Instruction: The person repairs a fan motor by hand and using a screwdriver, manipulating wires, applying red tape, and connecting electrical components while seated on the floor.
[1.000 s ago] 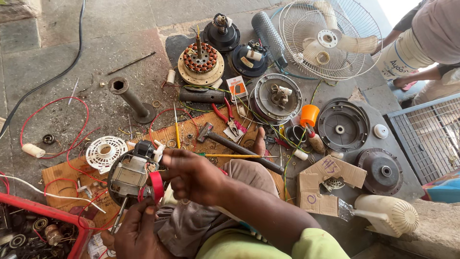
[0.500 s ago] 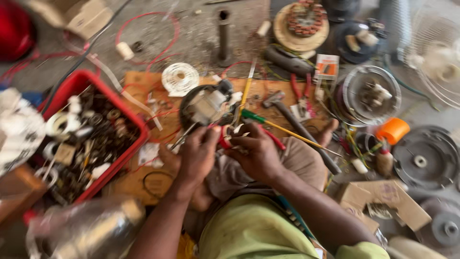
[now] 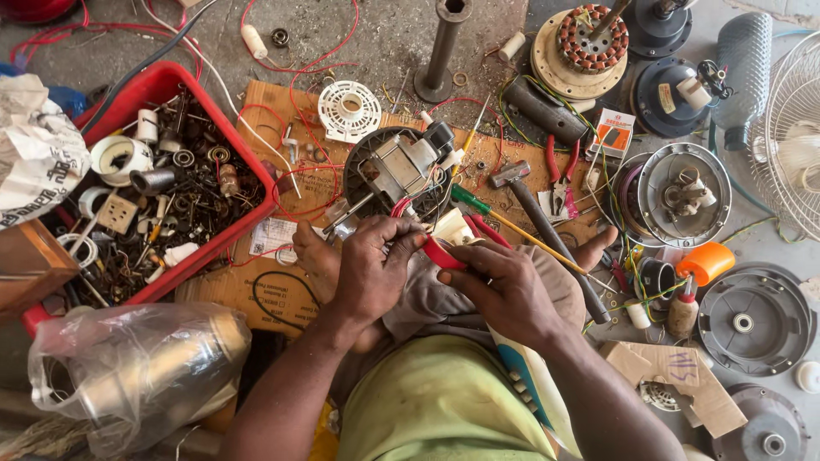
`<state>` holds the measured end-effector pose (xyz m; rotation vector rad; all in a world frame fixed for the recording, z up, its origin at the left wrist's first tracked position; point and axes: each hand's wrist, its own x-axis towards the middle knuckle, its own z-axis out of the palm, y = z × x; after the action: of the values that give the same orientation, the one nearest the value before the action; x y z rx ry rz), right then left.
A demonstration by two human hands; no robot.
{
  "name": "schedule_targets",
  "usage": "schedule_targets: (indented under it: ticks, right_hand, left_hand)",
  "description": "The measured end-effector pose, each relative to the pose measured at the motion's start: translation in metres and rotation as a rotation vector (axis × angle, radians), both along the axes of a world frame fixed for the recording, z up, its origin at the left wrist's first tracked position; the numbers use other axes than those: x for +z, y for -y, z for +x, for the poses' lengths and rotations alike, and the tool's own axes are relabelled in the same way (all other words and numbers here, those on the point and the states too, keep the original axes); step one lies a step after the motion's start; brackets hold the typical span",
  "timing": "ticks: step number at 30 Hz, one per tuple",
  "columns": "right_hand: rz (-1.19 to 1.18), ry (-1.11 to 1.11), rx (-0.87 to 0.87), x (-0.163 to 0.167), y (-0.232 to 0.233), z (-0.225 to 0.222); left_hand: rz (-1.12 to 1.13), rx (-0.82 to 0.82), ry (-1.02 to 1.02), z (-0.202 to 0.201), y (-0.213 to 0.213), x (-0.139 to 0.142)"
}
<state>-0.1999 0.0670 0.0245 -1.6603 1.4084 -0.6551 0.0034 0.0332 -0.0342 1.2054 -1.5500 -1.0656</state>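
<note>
On the left stands a red plastic tray (image 3: 248, 224) full of small metal parts, and below it lies a shiny metal cylinder wrapped in a clear plastic bag (image 3: 137, 367). A wire fan guard (image 3: 790, 137) shows at the right edge, with a round motor housing (image 3: 683, 195) just beside it. A flat piece of brown cardboard (image 3: 282, 294) covers the ground in the middle. On it rests a small fan motor (image 3: 397, 171) with a black ring around it, just in front of the hands. A hammer (image 3: 547, 226) lies at the right of the motor, near red-handled pliers (image 3: 559, 175). The left hand (image 3: 367, 269) and the right hand (image 3: 504, 286) meet over the person's knee. Between them is a roll of red tape (image 3: 444, 254): the right hand's fingers are closed on it, and the left hand's fingertips pinch narrowly at its edge.
</note>
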Motion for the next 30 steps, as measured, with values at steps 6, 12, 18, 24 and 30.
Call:
schedule_targets:
  ticks: [6, 12, 18, 24, 30]
  right_hand:
    - [0.304, 0.442, -0.063, 0.015, 0.005, -0.007]
    - [0.676, 1.335, -0.348, 0.009, 0.046, -0.009]
    - [0.375, 0.541, -0.361, -0.032, 0.034, 0.0]
    - [0.584, 0.839, -0.402, -0.041, 0.035, 0.008]
    - [0.532, 0.706, -0.456, -0.061, 0.06, 0.014]
  left_hand:
    - [0.033, -0.007, -0.066, 0.001, -0.003, 0.004]
    - [-0.102, -0.056, 0.065, 0.006, -0.003, 0.004]
    - [0.419, 0.037, 0.093, -0.001, 0.009, 0.006]
    - [-0.036, -0.002, -0.083, -0.003, -0.004, 0.018]
    - [-0.204, 0.007, 0.083, -0.006, -0.001, 0.025]
